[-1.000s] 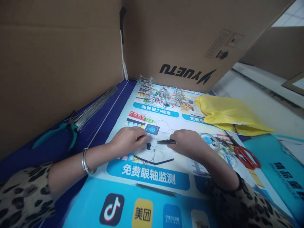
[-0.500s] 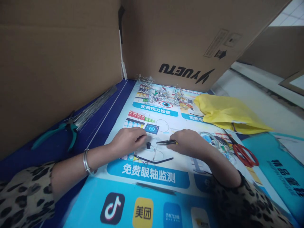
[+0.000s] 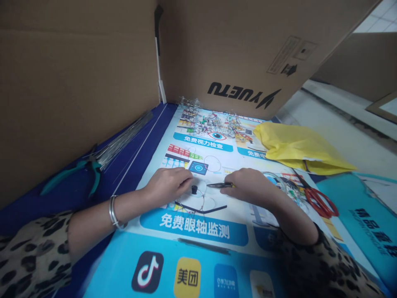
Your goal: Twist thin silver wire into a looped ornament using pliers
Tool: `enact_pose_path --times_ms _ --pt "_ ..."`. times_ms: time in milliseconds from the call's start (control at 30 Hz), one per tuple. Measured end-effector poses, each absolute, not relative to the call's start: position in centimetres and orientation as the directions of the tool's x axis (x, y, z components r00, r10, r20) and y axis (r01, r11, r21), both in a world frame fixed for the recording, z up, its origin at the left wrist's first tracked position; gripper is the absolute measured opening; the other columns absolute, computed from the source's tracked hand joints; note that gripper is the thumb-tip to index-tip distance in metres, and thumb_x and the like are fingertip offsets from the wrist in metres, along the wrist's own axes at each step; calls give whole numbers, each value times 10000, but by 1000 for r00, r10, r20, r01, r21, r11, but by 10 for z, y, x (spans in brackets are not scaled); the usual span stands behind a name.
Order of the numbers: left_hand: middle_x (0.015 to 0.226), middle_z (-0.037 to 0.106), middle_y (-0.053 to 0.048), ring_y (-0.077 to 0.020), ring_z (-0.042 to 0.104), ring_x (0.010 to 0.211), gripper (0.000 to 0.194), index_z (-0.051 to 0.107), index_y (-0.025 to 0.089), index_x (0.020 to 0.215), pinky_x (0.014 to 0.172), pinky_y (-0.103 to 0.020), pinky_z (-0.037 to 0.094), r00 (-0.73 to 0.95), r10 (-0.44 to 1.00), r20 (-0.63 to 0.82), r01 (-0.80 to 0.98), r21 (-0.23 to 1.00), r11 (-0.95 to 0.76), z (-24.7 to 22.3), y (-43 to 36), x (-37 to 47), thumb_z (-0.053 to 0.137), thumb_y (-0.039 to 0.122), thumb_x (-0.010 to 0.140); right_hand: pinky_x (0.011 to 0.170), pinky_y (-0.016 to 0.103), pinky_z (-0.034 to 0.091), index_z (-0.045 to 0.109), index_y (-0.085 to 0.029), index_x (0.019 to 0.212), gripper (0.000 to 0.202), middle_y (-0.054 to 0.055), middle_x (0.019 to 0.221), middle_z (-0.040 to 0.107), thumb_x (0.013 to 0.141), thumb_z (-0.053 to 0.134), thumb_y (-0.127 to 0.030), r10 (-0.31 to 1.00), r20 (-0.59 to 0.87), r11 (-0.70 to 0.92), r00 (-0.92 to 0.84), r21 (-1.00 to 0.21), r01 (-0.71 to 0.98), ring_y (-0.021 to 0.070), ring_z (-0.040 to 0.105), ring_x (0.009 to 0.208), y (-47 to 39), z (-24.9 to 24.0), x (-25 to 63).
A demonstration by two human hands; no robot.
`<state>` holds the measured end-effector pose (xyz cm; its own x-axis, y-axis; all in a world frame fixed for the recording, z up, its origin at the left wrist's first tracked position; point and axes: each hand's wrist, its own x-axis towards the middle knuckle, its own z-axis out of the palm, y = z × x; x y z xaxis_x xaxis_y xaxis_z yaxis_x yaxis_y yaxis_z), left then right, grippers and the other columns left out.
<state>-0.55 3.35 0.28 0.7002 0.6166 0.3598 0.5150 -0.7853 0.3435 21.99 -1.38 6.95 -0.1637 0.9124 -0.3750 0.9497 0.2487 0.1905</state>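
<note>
1. Four printed app icons (image 3: 147,272) sit along the near edge of the poster (image 3: 113,265).
2. One teal packet (image 3: 369,231) lies over its right edge.
3. One thin wire piece (image 3: 203,203) lies left of the poster's middle, just on the near side of the hands.
4. One pair of red-handled scissors (image 3: 321,203) rests at the right edge.
5. Two hands: the left hand (image 3: 167,182) has its fingers curled together beside the wire piece, and whether it pinches any wire I cannot tell; the right hand (image 3: 249,184) is closed round one pair of slim-nosed pliers (image 3: 218,185), tips pointing left.
6. One pair of teal-handled pliers (image 3: 93,165) lies outside the left edge, with one bundle of wires (image 3: 124,140) beside it, too fine to count.
7. One yellow bag (image 3: 297,147) covers the far right corner.
8. Several wire tangles (image 3: 234,124) crowd the far edge.
9. Two cardboard panels (image 3: 235,49) stand behind, meeting at a corner.
</note>
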Motion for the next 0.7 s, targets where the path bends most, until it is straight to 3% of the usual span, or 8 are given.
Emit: enact_pose_path --times_ms 300,700 --pt "771 664 -6 -122 606 695 197 618 189 876 591 -228 434 716 561 415 498 261 -827 -3 33 -4 431 254 876 577 275 384 673 -229 787 327 56 785 673 801 439 -457 899 -387 287 -204 173 942 212 605 741 -14 65 217" --pt "775 668 -7 -120 618 709 217 627 196 912 629 -225 468 792 483 374 402 277 -873 2 33 -6 421 264 893 598 266 387 647 -224 799 284 43 801 677 832 456 -432 923 -293 314 -249 200 928 197 613 749 -12 56 208"
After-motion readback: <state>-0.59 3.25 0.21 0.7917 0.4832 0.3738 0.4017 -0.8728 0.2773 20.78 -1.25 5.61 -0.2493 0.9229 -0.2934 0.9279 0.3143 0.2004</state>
